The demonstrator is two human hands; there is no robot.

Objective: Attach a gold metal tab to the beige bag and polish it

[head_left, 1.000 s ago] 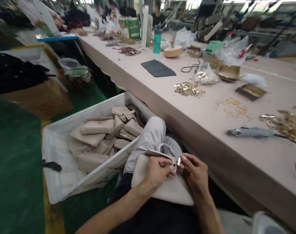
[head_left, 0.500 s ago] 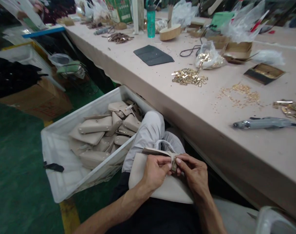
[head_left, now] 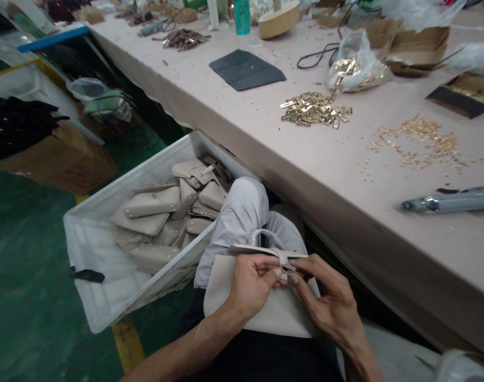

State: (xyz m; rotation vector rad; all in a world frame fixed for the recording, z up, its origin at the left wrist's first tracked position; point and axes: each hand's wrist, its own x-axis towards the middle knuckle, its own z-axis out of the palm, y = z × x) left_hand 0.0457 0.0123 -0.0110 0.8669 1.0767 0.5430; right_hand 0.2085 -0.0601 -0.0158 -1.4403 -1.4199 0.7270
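A beige handbag (head_left: 221,278) lies across my lap, with its handle loop (head_left: 266,233) toward my knees. From its upper edge hangs a short strap tab (head_left: 282,258) with a small metal piece at its lower end, mostly covered by fingers. My left hand (head_left: 252,284) pinches this tab between thumb and fingers from the left. On the other side, my right hand (head_left: 329,289) has its fingers curled at the tab's right edge, thumb and forefinger close to the metal piece. Whether the right fingertips grip a separate small part is hidden.
Left of my knee, a white crate (head_left: 118,196) holds several beige bags. On the table (head_left: 261,116) lie gold metal plates (head_left: 313,109), tiny gold parts (head_left: 429,140), a grey electric screwdriver (head_left: 449,201), a dark sheet (head_left: 248,70) and a plastic bag of fittings (head_left: 355,66).
My right hand has shifted slightly right and its thumb has come off the face of the metal piece. The left hand keeps its pinch. The view has tilted down a little.
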